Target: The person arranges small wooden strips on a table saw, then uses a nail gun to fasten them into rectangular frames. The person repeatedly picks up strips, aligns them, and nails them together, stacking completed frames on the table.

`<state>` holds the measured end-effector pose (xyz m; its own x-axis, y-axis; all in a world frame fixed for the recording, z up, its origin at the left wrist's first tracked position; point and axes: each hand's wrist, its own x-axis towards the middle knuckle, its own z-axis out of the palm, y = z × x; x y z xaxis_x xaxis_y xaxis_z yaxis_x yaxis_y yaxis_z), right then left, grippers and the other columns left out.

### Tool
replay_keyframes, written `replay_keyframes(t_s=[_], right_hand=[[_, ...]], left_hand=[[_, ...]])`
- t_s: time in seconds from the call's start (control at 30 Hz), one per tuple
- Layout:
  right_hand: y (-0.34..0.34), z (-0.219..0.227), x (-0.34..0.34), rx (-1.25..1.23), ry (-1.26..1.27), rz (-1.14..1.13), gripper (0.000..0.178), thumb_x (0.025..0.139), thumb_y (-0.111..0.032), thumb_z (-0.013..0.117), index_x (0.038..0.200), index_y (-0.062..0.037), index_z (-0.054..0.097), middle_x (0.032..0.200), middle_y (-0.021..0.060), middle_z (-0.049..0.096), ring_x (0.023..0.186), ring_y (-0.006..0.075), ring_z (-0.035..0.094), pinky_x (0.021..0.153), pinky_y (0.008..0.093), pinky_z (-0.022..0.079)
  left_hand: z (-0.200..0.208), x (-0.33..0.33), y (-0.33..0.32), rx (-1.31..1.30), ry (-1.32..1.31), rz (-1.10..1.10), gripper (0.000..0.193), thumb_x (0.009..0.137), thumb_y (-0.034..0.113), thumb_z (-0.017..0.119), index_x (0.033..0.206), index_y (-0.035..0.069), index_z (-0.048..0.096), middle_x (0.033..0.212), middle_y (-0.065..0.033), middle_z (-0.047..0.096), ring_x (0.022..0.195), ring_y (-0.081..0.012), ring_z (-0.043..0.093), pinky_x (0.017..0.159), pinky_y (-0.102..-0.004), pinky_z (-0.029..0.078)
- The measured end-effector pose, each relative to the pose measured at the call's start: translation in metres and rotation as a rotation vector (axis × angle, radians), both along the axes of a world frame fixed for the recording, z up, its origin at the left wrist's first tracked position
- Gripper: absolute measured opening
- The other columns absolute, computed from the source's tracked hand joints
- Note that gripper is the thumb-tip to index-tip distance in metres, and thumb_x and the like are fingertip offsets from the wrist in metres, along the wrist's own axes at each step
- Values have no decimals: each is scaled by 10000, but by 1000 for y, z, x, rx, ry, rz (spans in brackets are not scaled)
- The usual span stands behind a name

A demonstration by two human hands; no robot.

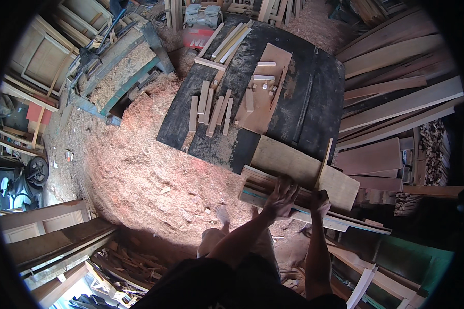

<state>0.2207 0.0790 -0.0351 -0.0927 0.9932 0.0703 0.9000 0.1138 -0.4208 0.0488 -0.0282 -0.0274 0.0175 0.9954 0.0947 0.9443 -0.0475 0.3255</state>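
At the near right corner of the dark table, my left hand lies over the edge of a long wooden board, its fingers bent down onto the wood. My right hand is closed around the near end of a thin wooden strip, which points away from me. That strip crosses a wide pale plank on the table corner. What lies under my palms is hidden.
Several short wood pieces and a thin brown panel with small blocks lie on the table. Sawdust covers the floor at left. A machine bench stands far left; long planks lean at right.
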Motion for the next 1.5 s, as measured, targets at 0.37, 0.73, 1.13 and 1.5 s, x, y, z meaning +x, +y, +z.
replay_keyframes(t_s=[0.37,0.73,1.13,1.5], right_hand=[[35,5,-31,61,-155,-94,251,893,-303,619,769,-84,632,768,205,699,733,437,686,643,518,535],[120,7,-66,105,-79,-18,235,931,-269,574,832,-55,583,818,226,678,761,469,659,634,558,498],[211,10,-99,104,-65,12,261,925,-297,569,837,-51,575,841,273,676,822,502,652,683,573,511],[237,1,-101,41,-98,-56,256,925,-303,574,861,-60,621,865,272,685,848,496,658,723,574,519]], left_hand=[[-16,-11,41,119,109,11,878,795,639,565,1423,28,500,1460,-182,436,1412,-381,319,1147,-715,169],[6,-49,127,130,28,31,958,740,683,595,1378,-27,510,1396,-242,459,1370,-415,366,1138,-667,240],[13,-82,213,67,101,40,937,764,678,595,1394,-10,505,1408,-219,443,1372,-401,341,1149,-656,212],[17,-90,232,4,25,18,923,817,676,569,1417,-20,478,1458,-226,401,1405,-398,293,1164,-672,153]])
